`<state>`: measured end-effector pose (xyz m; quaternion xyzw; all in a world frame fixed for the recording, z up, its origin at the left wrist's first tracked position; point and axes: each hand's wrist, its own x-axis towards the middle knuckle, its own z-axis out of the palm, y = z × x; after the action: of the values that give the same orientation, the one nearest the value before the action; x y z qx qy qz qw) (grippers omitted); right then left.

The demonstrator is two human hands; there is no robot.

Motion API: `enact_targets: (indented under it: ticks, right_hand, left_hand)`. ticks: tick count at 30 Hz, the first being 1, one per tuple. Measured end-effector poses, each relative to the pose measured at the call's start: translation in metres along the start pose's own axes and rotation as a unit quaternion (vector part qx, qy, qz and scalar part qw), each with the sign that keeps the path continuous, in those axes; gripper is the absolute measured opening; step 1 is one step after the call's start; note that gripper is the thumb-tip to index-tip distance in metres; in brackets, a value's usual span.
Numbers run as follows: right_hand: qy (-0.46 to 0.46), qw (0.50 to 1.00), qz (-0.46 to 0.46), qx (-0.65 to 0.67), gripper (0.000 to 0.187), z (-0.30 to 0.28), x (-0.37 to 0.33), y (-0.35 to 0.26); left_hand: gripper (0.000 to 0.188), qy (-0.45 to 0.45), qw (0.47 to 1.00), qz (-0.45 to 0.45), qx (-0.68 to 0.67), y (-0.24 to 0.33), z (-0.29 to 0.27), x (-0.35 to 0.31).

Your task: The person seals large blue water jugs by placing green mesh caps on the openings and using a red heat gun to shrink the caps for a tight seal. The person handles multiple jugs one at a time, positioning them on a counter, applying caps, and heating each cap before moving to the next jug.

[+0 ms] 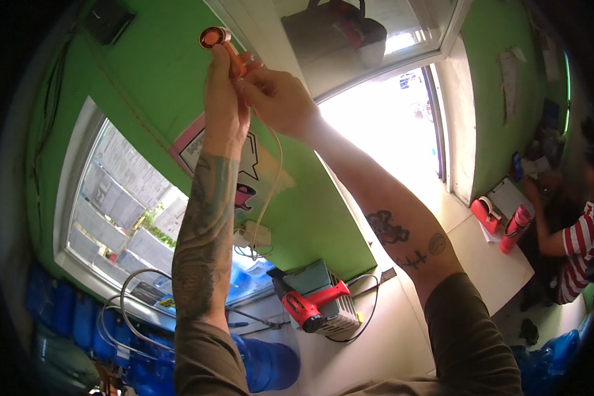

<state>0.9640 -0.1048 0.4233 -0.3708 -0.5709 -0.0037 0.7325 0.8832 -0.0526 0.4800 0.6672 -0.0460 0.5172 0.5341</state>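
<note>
Both hands are reaching up high against the green wall [145, 72], working on a small orange fitting [219, 43] with a round end. The left hand [223, 92] is gripping the fitting's orange stem, its fingers [226, 63] closed around it, while the right hand [277, 99] is pinching together at the stem's lower end, just where a thin pale cable [275, 173] is trailing down toward a white adapter [254, 234] hanging by the wall. Far below, a red cordless drill [310, 305] is lying on a grey box on the white tabletop [402, 336]. With the arms stretched overhead, the grip is looking awkward: the fitting could be slipping out and dropping, or a tug on the cable could be pulling the adapter loose.
</note>
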Motion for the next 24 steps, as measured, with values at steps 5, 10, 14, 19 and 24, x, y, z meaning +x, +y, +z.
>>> enact_targets:
  ticks: [5, 10, 14, 19, 24]
  right_hand:
    - [-0.064, 0.998, 0.002, 0.018, 0.029, 0.006, -0.025, 0.01]
    - [-0.052, 0.99, 0.089, 0.094, 0.031, 0.01, -0.092, 0.036]
    - [-0.059, 0.98, 0.13, 0.139, 0.028, 0.002, -0.12, 0.031]
    - [-0.094, 0.985, 0.051, 0.136, 0.025, -0.04, -0.126, -0.017]
    - [-0.147, 0.986, 0.019, 0.07, 0.01, -0.068, -0.136, -0.049]
  left_hand:
    - [0.034, -0.176, 0.979, 0.102, -0.028, 0.038, -0.026, 0.046]
    - [0.021, -0.197, 0.96, -0.016, 0.2, 0.063, -0.027, 0.107]
    - [0.022, -0.221, 0.931, -0.082, 0.28, 0.044, -0.016, 0.122]
    - [0.039, -0.249, 0.912, -0.112, 0.307, 0.017, -0.023, 0.14]
    - [0.038, -0.352, 0.9, -0.176, 0.186, -0.021, -0.044, 0.195]
